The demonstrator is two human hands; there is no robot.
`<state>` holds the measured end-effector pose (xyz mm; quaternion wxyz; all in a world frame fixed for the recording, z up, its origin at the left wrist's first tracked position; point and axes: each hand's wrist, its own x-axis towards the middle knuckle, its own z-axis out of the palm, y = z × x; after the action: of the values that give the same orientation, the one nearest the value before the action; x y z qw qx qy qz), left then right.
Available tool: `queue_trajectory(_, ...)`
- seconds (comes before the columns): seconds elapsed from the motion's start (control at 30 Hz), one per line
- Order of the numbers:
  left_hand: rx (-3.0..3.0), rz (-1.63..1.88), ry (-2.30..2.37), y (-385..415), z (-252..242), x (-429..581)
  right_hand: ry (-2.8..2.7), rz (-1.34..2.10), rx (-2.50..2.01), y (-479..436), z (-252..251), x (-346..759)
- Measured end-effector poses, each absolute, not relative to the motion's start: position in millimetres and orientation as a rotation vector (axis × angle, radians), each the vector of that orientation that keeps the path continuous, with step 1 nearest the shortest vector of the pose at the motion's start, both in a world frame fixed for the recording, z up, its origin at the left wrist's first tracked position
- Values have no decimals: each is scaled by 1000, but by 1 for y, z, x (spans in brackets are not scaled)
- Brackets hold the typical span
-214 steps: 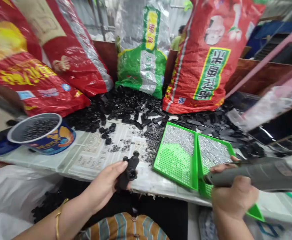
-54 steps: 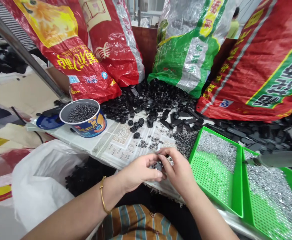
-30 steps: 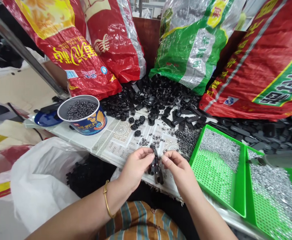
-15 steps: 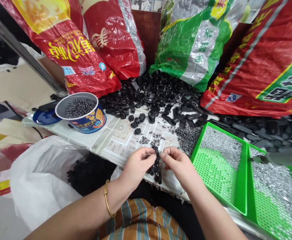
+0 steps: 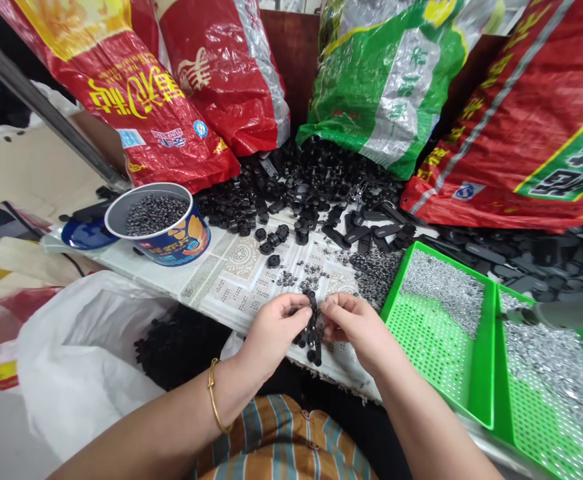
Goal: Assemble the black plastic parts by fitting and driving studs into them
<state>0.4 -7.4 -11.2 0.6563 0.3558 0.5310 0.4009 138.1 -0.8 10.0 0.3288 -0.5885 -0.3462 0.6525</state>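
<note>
1. Over the near edge of the tabletop (image 5: 158, 277), my left hand (image 5: 271, 331) has its fingers clamped on a black part (image 5: 312, 327).
2. My right hand (image 5: 358, 328) bends close at its right side; whether those fingers grip anything, I cannot tell.
3. Beyond, small dark pieces (image 5: 374, 277) lie beside a green tray (image 5: 431, 363).

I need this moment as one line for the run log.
left hand: holds black part; right hand: close beside it, contact unclear; blue tub: dark pieces inside; green trays: silver pieces
</note>
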Motion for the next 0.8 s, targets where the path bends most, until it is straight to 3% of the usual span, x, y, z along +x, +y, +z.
queue_trajectory(0.8, 583, 866, 1113, -9, -16, 3, -1019, 1603, -1510, -3, -4, 139)
